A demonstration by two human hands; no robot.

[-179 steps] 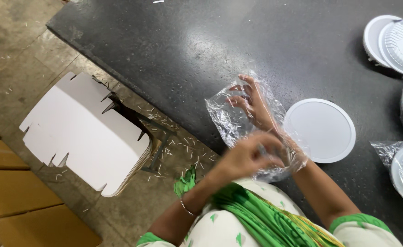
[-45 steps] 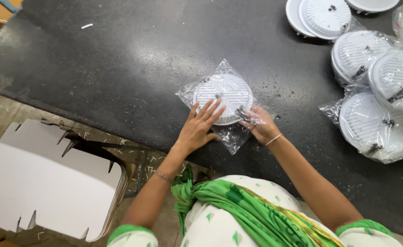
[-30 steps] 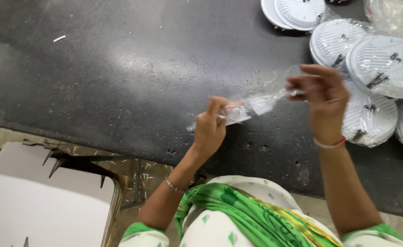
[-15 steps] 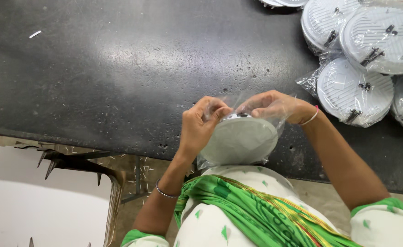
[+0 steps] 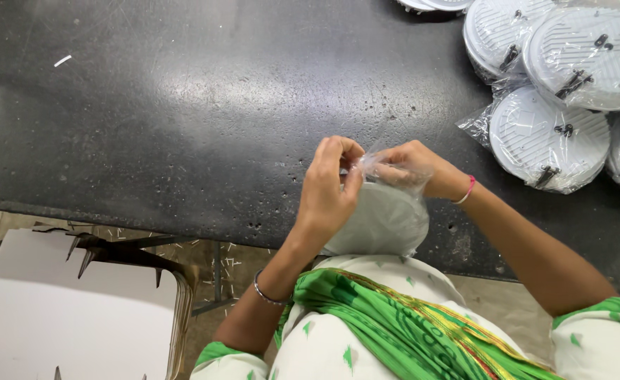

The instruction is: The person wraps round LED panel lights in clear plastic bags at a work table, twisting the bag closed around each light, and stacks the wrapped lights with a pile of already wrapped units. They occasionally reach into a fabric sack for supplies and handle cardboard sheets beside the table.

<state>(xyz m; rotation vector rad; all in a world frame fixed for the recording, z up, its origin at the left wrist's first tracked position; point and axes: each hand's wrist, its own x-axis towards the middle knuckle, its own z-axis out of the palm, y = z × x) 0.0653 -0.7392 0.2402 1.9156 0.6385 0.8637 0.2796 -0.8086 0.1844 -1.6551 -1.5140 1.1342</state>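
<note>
Left hand [image 5: 329, 188] and right hand [image 5: 414, 167] pinch the mouth of a clear plastic bag [image 5: 394, 172] around a round white disc [image 5: 384, 224]; more bagged white discs [image 5: 545, 137] sit at two o'clock on the black table [image 5: 183, 105].

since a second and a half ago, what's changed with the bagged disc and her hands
The bagged white disc came off the black table toward her body and now hangs upright. The left hand and right hand, earlier flat on it, now pinch the clear bag's top together. The pile of bagged discs at the right and the white carton stayed put.
</note>
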